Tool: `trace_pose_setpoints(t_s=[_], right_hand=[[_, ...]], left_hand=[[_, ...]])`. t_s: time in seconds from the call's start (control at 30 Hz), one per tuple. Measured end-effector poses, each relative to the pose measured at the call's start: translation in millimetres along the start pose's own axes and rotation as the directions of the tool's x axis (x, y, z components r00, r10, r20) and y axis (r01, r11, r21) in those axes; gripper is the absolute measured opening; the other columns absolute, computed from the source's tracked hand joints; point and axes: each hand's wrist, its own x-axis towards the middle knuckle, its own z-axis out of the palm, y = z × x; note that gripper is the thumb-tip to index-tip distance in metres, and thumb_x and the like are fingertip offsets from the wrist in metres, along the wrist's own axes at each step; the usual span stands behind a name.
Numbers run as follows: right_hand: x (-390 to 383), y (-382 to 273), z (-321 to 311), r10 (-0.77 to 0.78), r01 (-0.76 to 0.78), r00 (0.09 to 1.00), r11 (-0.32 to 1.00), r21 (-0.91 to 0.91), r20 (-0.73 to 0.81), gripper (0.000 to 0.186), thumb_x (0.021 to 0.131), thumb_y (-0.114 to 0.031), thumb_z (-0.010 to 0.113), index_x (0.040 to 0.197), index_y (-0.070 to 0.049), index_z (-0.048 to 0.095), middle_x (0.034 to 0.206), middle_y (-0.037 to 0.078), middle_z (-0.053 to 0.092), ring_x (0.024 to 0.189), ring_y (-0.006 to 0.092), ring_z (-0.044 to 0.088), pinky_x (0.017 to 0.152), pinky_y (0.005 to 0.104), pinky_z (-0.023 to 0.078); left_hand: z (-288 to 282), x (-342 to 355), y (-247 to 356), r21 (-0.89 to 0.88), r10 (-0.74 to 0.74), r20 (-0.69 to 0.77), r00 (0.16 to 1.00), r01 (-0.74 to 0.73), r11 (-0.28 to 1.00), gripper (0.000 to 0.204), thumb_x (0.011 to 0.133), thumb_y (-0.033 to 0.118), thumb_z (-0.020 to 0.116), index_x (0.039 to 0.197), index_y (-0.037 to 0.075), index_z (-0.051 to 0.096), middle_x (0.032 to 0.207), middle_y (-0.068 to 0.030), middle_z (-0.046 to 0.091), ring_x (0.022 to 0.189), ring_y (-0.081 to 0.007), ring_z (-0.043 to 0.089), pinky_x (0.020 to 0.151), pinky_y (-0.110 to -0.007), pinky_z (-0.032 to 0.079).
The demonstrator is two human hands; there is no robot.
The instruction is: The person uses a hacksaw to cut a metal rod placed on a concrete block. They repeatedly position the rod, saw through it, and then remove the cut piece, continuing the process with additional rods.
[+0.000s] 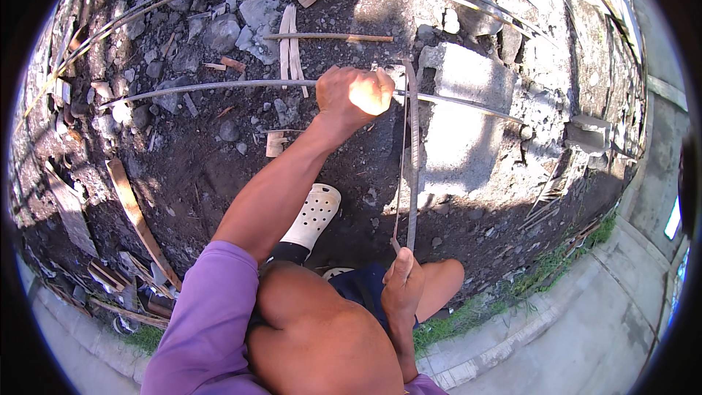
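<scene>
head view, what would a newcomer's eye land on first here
First the sunlit left hand, fisted around a long horizontal steel bar at the picture's centre, where it crosses an upright ribbed bar. Below, the right hand pinches a thin wire running up beside that upright bar. A white perforated clog stands on dark, rubble-strewn soil, and a purple sleeve fills the lower left.
</scene>
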Motion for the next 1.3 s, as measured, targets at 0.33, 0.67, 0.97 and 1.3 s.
trace_pose_setpoints(t_s=[0.33, 0.67, 0.97, 1.3], right_hand=[[56, -11, 21, -0.247, 0.24, 0.962, 0.968, -0.067, -0.116, 0.056, 0.113, -0.042, 0.047, 0.088, 0.006, 0.062, 0.063, 0.016, 0.045, 0.061, 0.0227, 0.037, 0.059, 0.0425, 0.04], [104, -45, 44, -0.297, 0.29, 0.948, 0.954, -0.078, -0.111, 0.063, 0.112, -0.048, 0.046, 0.082, 0.006, 0.056, 0.062, 0.019, 0.045, 0.06, 0.0261, 0.038, 0.06, 0.0467, 0.04], [35, 3, 19, -0.087, 0.087, 0.993, 0.996, -0.006, -0.079, 0.065, 0.112, -0.05, 0.046, 0.082, 0.005, 0.06, 0.061, 0.006, 0.047, 0.06, 0.0164, 0.047, 0.057, 0.0382, 0.039], [56, 17, 34, -0.291, 0.287, 0.943, 0.957, -0.052, -0.16, 0.056, 0.112, -0.044, 0.048, 0.091, 0.006, 0.063, 0.065, 0.016, 0.048, 0.062, 0.0217, 0.044, 0.059, 0.0442, 0.04]], left_hand=[[-6, 5, 1, -0.002, 0.048, -0.036, 0.998, -0.048, 0.999, 0.046, 0.09, 0.021, 0.063, 0.045, 0.015, 0.058, 0.048, -0.0096, 0.06, 0.043, -0.0299, 0.061, 0.049, -0.043, 0.05], [-4, 2, -1, 0.035, 0.047, -0.02, 0.999, -0.046, 0.998, 0.042, 0.09, 0.015, 0.063, 0.048, 0.016, 0.056, 0.05, -0.0075, 0.061, 0.047, -0.0277, 0.064, 0.05, -0.043, 0.051], [-2, -10, -1, 0.042, 0.166, -0.096, 0.981, -0.162, 0.986, 0.034, 0.085, 0.016, 0.066, 0.052, 0.017, 0.058, 0.05, -0.004, 0.061, 0.045, -0.0243, 0.062, 0.047, -0.039, 0.049], [-4, -9, -1, 0.024, 0.144, -0.059, 0.988, -0.142, 0.99, 0.037, 0.09, 0.015, 0.065, 0.053, 0.014, 0.061, 0.054, -0.0084, 0.064, 0.048, -0.0272, 0.065, 0.05, -0.04, 0.053]])
